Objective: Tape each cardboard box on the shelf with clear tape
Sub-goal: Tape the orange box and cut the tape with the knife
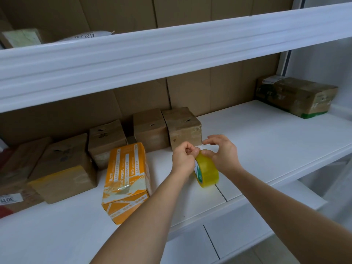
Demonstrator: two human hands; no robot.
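Both hands over the white shelf, just right of centre. Left hand curled, fingertips pinching at the top edge of the tape roll (yellowish, held on edge). Right hand gripping the roll's upper side, fingers bent. Orange box at eight o'clock from the roll; brown box at twelve, just behind the hands.

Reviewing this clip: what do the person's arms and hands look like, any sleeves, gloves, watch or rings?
Both forearms are bare as far as the picture shows; no sleeve edge is in view. The left hand and right hand wear no gloves. No watch, bracelet or ring shows on either wrist or on the visible fingers.
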